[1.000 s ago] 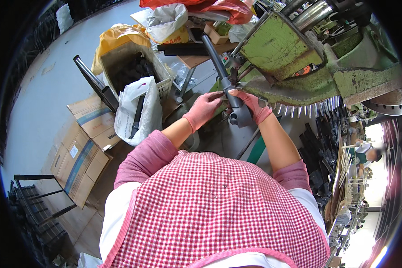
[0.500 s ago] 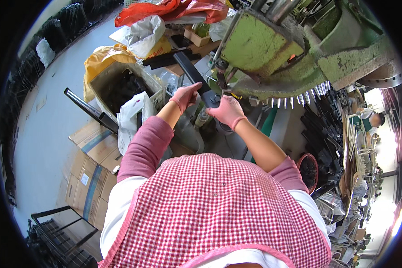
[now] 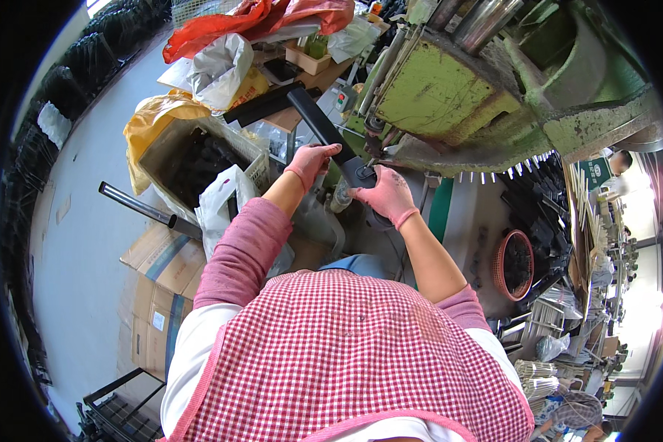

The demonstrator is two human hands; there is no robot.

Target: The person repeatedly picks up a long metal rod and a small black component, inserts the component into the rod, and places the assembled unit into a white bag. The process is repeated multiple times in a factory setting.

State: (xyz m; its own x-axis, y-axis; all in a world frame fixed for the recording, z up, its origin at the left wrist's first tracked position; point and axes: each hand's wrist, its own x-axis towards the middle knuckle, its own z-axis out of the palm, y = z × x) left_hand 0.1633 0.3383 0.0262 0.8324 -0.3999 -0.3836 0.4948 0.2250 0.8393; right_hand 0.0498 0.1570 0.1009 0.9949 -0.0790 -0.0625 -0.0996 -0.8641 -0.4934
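Observation:
A long black flat tube slants in front of me, its far end pointing up and left. At its near end sits a round black fitting. My left hand, in a pink glove, is closed on the tube's left edge, thumb along it. My right hand, also pink-gloved, pinches the near end beside the round fitting. The near end lies close to the lower head of a green press-like machine. What lies under the tube's near end is partly hidden by my right hand.
Left of the tube stands a crate of dark parts with a yellow bag over its rim. Cardboard boxes lie on the left. A red basket and black parts are at right. A person is farther right.
My view has shifted a little, so the surroundings sit differently in the picture. Both hands keep their hold on the black tube, which has moved slightly closer to the machine.

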